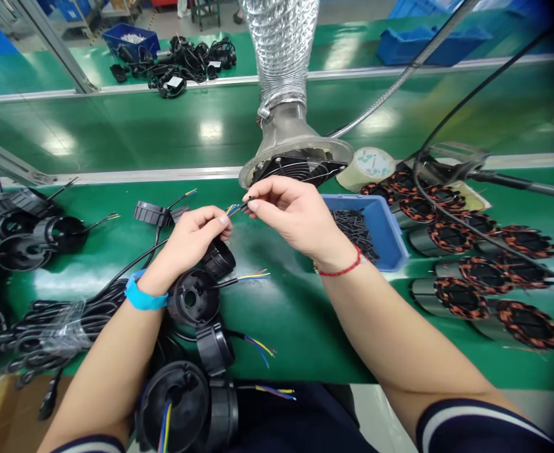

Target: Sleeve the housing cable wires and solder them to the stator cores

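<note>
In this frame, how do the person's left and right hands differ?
The left hand wears a broad blue wristband; the right hand wears a thin red bracelet.
The left hand holds coloured wires; the right hand pinches a small dark piece.
Both are gloveless, thumbs and fingers pinched, above the green table.

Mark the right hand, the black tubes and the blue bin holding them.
Right hand (296, 215): head view, back of hand.
Black tubes (354, 231): head view, middle of pile.
Blue bin (384, 234): head view, bare inside.

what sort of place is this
Most likely a factory's electrical assembly area: a green bench, metal cores with coppery windings, and a bundle of black cables.
</note>
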The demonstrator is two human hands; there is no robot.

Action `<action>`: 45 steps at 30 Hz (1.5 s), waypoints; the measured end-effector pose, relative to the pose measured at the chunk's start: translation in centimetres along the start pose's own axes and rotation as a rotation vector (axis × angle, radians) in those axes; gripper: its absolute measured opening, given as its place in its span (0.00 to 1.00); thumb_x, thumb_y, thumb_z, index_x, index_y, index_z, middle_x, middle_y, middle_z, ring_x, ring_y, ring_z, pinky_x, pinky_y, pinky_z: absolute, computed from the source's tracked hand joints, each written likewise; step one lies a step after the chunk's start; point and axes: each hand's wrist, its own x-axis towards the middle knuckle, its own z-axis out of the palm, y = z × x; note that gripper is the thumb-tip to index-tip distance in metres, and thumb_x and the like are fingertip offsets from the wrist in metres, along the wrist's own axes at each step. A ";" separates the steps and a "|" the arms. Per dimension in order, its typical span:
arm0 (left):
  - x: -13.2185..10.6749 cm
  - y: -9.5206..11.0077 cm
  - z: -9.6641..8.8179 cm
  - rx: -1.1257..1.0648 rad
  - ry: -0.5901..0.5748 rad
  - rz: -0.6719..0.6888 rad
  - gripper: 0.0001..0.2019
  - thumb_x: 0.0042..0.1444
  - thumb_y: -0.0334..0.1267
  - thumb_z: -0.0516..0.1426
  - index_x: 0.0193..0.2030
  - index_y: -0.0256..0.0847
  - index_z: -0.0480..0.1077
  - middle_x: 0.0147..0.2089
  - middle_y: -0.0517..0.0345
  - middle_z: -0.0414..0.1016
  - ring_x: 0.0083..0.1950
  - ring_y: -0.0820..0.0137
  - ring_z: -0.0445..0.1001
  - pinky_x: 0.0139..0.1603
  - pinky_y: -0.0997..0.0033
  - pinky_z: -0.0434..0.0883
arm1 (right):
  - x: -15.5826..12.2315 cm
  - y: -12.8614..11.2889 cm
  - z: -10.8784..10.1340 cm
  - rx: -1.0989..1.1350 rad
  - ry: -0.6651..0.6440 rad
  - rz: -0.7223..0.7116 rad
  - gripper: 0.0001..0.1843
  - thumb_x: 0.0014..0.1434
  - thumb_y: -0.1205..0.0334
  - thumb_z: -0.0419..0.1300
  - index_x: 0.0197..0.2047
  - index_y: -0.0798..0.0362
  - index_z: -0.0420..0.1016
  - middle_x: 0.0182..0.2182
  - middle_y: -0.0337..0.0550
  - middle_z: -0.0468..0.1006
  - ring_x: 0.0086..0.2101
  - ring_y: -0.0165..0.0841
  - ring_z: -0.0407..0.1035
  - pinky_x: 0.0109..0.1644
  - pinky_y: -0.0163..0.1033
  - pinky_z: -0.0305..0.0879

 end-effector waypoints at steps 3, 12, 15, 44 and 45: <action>0.0 0.0 0.0 0.003 0.006 0.004 0.11 0.56 0.41 0.56 0.26 0.38 0.69 0.26 0.60 0.70 0.29 0.73 0.69 0.35 0.73 0.68 | -0.2 -0.3 -0.2 -0.182 0.023 -0.076 0.04 0.56 0.63 0.57 0.34 0.52 0.73 0.30 0.38 0.76 0.31 0.31 0.69 0.38 0.37 0.66; -0.1 -0.5 -0.1 -0.032 0.046 0.038 0.11 0.55 0.44 0.59 0.31 0.37 0.72 0.27 0.60 0.72 0.30 0.73 0.70 0.35 0.73 0.68 | -0.5 -0.1 1.1 -0.220 0.000 -0.058 0.03 0.55 0.66 0.57 0.32 0.51 0.72 0.28 0.36 0.77 0.30 0.30 0.69 0.36 0.35 0.64; -0.1 -0.4 -0.1 -0.052 0.086 0.060 0.10 0.53 0.44 0.61 0.32 0.38 0.72 0.27 0.61 0.71 0.29 0.73 0.69 0.34 0.74 0.68 | -0.5 0.5 2.0 -0.076 -0.005 0.001 0.03 0.54 0.66 0.57 0.32 0.52 0.72 0.28 0.36 0.77 0.30 0.29 0.69 0.35 0.34 0.64; 0.0 -0.1 -0.1 -0.020 0.111 0.083 0.04 0.51 0.35 0.60 0.28 0.38 0.70 0.23 0.65 0.68 0.26 0.77 0.64 0.29 0.76 0.62 | -0.1 0.3 1.1 0.021 -0.023 0.072 0.04 0.52 0.67 0.59 0.32 0.55 0.75 0.28 0.37 0.78 0.30 0.28 0.69 0.37 0.35 0.65; 0.0 -0.2 -0.1 -0.031 0.103 0.088 0.04 0.50 0.35 0.60 0.28 0.38 0.70 0.23 0.65 0.69 0.26 0.77 0.65 0.29 0.76 0.62 | 0.0 0.5 1.1 0.094 -0.055 0.109 0.04 0.52 0.67 0.59 0.32 0.55 0.75 0.28 0.37 0.78 0.29 0.28 0.69 0.36 0.35 0.66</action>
